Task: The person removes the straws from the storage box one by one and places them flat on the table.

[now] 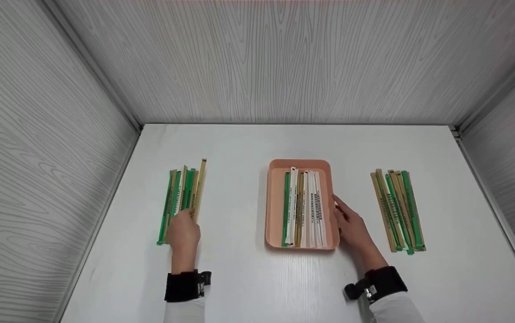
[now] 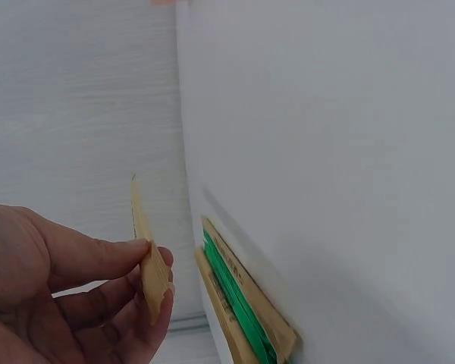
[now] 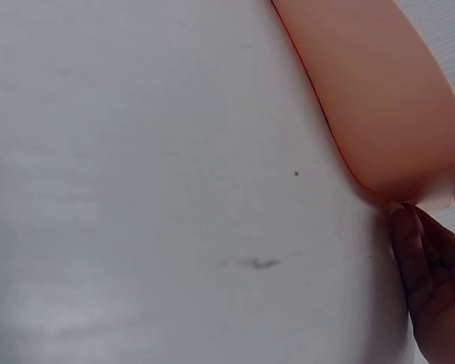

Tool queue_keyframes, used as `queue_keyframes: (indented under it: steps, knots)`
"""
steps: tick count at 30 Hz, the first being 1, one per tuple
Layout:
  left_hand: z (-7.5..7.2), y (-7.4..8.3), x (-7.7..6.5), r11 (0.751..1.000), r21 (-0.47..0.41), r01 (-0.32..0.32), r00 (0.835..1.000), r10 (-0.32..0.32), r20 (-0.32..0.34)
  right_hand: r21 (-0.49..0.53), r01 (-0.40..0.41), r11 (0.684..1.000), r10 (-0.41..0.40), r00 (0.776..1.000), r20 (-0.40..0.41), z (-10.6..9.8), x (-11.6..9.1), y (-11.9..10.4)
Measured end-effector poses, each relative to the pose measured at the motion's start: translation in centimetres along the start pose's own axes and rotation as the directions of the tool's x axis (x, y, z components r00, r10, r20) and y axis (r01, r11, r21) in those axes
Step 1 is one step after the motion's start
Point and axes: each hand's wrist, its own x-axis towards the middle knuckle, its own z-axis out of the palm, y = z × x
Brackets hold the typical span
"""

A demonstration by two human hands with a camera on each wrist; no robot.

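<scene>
My left hand (image 1: 184, 229) pinches a slim tan paper-wrapped stick (image 1: 201, 179) between thumb and fingers. In the left wrist view this stick (image 2: 154, 277) is raised above the table, apart from the pile. Just beneath and left of the hand lies a pile of green, tan and white wrapped sticks (image 1: 167, 206). At the middle stands a pink tray (image 1: 275, 206) with several white, green and tan sticks lying lengthwise in it. My right hand (image 1: 353, 226) holds the tray's right side; in the right wrist view fingertips (image 3: 403, 220) touch its lower edge.
A second pile of green and tan wrapped sticks (image 1: 398, 211) lies to the right of the tray. The white table (image 1: 239, 278) is bordered by wood-grain panels (image 1: 257, 63) at the back and both sides.
</scene>
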Motion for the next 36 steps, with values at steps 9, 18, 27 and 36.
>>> queue_keyframes:
  steps: [9,18,27,36]
  knots:
    - [-1.4,-3.8,1.1,0.996,-0.067,0.066,0.997,-0.069,-0.043,0.0,0.019,1.0,-0.019,1.0,0.011,-0.2,0.0,-0.1]
    - [-1.4,-5.3,1.6,0.994,-0.061,0.089,0.994,-0.092,-0.062,-0.019,0.011,1.0,-0.011,1.0,0.0,-0.2,0.1,-0.1]
    - [-1.5,-4.8,1.4,0.996,-0.052,0.073,0.992,-0.078,-0.102,0.003,0.002,1.0,-0.002,1.0,0.006,0.0,0.0,0.0]
    - [0.3,0.8,-0.5,0.991,-0.043,-0.124,0.984,0.117,-0.132,-0.033,0.024,0.999,-0.025,1.0,-0.016,0.0,0.1,-0.1]
